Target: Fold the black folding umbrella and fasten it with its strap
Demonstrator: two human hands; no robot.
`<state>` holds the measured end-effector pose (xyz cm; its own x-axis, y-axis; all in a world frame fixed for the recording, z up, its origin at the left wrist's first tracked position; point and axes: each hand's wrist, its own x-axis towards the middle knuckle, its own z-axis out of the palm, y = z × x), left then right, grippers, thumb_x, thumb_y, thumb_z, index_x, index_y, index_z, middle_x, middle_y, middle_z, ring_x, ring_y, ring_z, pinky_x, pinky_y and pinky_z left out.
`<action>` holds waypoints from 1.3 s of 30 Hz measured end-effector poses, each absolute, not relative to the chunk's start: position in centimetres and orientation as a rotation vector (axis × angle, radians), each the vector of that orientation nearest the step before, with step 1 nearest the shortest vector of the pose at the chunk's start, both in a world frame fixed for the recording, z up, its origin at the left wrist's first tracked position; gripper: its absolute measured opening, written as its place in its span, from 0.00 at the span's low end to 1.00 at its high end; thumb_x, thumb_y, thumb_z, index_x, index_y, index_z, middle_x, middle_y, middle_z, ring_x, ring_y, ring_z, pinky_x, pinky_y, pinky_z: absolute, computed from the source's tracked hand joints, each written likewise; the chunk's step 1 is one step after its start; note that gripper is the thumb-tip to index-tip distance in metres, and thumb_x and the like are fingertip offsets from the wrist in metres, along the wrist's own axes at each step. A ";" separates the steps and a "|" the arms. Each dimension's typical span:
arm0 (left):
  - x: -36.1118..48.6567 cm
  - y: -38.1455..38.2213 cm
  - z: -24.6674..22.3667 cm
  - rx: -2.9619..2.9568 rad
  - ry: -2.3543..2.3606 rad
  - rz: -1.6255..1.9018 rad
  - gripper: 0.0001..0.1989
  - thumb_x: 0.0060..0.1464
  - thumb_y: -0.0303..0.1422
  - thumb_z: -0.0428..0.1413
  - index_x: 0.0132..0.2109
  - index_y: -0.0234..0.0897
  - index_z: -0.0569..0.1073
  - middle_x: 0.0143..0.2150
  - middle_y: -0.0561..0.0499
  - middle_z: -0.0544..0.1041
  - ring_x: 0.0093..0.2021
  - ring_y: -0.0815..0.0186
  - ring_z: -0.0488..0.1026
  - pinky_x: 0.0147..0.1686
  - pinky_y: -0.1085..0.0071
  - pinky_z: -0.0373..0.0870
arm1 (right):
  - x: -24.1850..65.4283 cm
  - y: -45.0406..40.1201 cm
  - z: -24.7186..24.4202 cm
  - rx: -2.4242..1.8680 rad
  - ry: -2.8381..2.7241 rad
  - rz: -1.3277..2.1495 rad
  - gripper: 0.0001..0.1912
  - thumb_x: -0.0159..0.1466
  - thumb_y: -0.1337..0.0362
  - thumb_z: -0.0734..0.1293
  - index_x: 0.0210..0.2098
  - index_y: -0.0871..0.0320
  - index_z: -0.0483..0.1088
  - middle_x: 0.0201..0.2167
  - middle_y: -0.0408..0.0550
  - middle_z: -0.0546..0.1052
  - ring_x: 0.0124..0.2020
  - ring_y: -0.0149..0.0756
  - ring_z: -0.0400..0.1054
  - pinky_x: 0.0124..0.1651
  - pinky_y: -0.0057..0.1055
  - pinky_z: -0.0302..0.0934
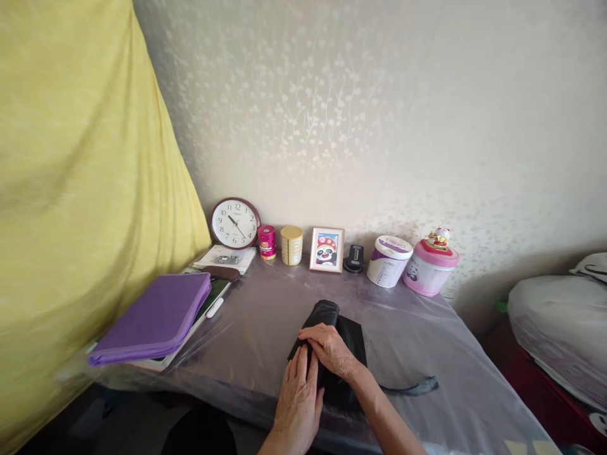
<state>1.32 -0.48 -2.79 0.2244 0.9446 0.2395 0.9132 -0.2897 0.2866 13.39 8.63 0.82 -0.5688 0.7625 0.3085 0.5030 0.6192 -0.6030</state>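
Note:
A black, soft bundle (325,311) lies near the front edge of the covered table, over a flat black piece (355,332). A dark strap (417,387) trails from it to the right. My left hand (300,388) lies on the bundle's near left part, fingers extended and pointing away from me. Across the bundle's top, my right hand (327,346) reaches from the right, its fingers bent over the black material and touching the left fingertips. What lies under the right fingertips is hidden.
A purple folder (154,316) lies at the left beside a yellow curtain (95,158). Along the wall stand a clock (236,222), a red can (267,242), a yellow can (291,246), a picture frame (327,250), a white tub (389,262) and a pink-lidded tub (429,272).

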 end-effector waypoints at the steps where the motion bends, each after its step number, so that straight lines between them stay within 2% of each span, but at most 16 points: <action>1: 1.4 -0.4 -3.0 2.380 1.829 0.556 0.29 0.52 0.26 0.45 0.62 0.34 0.53 0.64 0.41 0.54 0.61 0.54 0.56 0.56 0.56 0.59 | 13.4 8.9 0.7 -1.003 -2.304 0.578 0.16 0.65 0.68 0.55 0.44 0.51 0.71 0.46 0.45 0.76 0.47 0.35 0.67 0.56 0.39 0.53; 4: 1.6 -0.3 -3.7 2.359 1.863 0.525 0.31 0.52 0.25 0.45 0.63 0.37 0.51 0.65 0.40 0.52 0.62 0.53 0.55 0.56 0.56 0.60 | 13.4 10.1 0.4 -1.075 -2.321 0.483 0.15 0.65 0.67 0.55 0.44 0.51 0.71 0.47 0.45 0.75 0.49 0.35 0.66 0.61 0.46 0.42; 6: 1.7 -0.3 -3.9 2.347 1.885 0.508 0.31 0.52 0.24 0.46 0.63 0.38 0.51 0.65 0.40 0.51 0.62 0.53 0.55 0.55 0.57 0.60 | 13.4 11.1 0.1 -1.128 -2.310 0.445 0.14 0.64 0.66 0.56 0.43 0.51 0.71 0.47 0.45 0.75 0.49 0.35 0.66 0.62 0.46 0.39; 12: 1.7 -0.3 -3.6 2.283 1.899 0.490 0.32 0.53 0.24 0.45 0.64 0.40 0.47 0.65 0.41 0.52 0.58 0.54 0.61 0.53 0.59 0.63 | 13.6 14.5 -0.5 -1.292 -2.268 0.396 0.13 0.63 0.65 0.57 0.38 0.50 0.73 0.47 0.43 0.75 0.49 0.35 0.65 0.62 0.46 0.38; 16: 1.9 -0.3 -3.1 2.237 1.908 0.414 0.32 0.53 0.24 0.45 0.65 0.38 0.47 0.65 0.40 0.52 0.58 0.54 0.60 0.53 0.60 0.63 | 13.7 16.2 -0.5 -1.424 -2.209 0.388 0.13 0.63 0.65 0.58 0.36 0.50 0.74 0.48 0.43 0.75 0.51 0.37 0.63 0.60 0.43 0.45; 20: 2.0 -0.3 -3.3 2.248 1.917 0.461 0.33 0.53 0.24 0.45 0.65 0.41 0.46 0.65 0.42 0.51 0.58 0.54 0.60 0.53 0.60 0.63 | 14.7 16.8 -0.4 -1.548 -2.048 0.410 0.13 0.63 0.62 0.57 0.40 0.52 0.73 0.46 0.46 0.75 0.49 0.37 0.66 0.54 0.36 0.55; 24: 2.1 -0.4 -3.4 2.271 1.925 0.498 0.32 0.54 0.23 0.45 0.65 0.40 0.46 0.65 0.40 0.52 0.57 0.54 0.61 0.51 0.60 0.64 | 17.9 15.8 -0.6 -1.691 -1.856 0.312 0.18 0.63 0.62 0.54 0.46 0.57 0.69 0.47 0.53 0.73 0.51 0.41 0.65 0.55 0.40 0.55; 26: 2.1 -0.4 -3.2 2.285 1.926 0.493 0.31 0.54 0.23 0.44 0.64 0.38 0.47 0.65 0.39 0.52 0.57 0.54 0.61 0.51 0.60 0.64 | 20.2 14.5 -1.0 -1.781 -1.685 0.205 0.18 0.61 0.62 0.54 0.45 0.59 0.69 0.46 0.54 0.73 0.50 0.42 0.65 0.54 0.40 0.56; 29: 2.0 -0.6 -2.9 2.294 1.938 0.456 0.30 0.54 0.23 0.43 0.64 0.36 0.48 0.64 0.38 0.53 0.56 0.53 0.62 0.52 0.59 0.63 | 23.0 11.9 -1.9 -1.875 -1.547 0.220 0.19 0.60 0.61 0.54 0.44 0.62 0.69 0.43 0.58 0.75 0.46 0.44 0.68 0.50 0.39 0.60; 32: 1.9 -0.7 -2.6 2.301 1.919 0.478 0.30 0.55 0.24 0.43 0.64 0.37 0.47 0.64 0.39 0.53 0.56 0.53 0.62 0.51 0.58 0.63 | 24.3 9.4 -2.7 -1.931 -1.492 0.355 0.18 0.58 0.59 0.56 0.41 0.59 0.71 0.38 0.56 0.77 0.42 0.45 0.71 0.46 0.40 0.62; 37: 1.8 -0.7 -1.6 2.290 1.891 0.438 0.30 0.55 0.25 0.43 0.64 0.34 0.47 0.65 0.37 0.52 0.56 0.54 0.62 0.52 0.59 0.62 | 23.2 6.8 -2.8 -1.868 -1.432 0.639 0.22 0.57 0.51 0.55 0.39 0.57 0.72 0.26 0.49 0.76 0.27 0.42 0.72 0.28 0.34 0.64; 39: 1.8 -0.8 -1.1 2.278 1.879 0.401 0.30 0.55 0.25 0.43 0.64 0.32 0.47 0.65 0.37 0.52 0.57 0.54 0.62 0.52 0.60 0.62 | 22.4 6.4 -2.5 -1.834 -1.447 0.631 0.23 0.56 0.49 0.56 0.39 0.58 0.71 0.27 0.49 0.76 0.28 0.42 0.72 0.29 0.34 0.65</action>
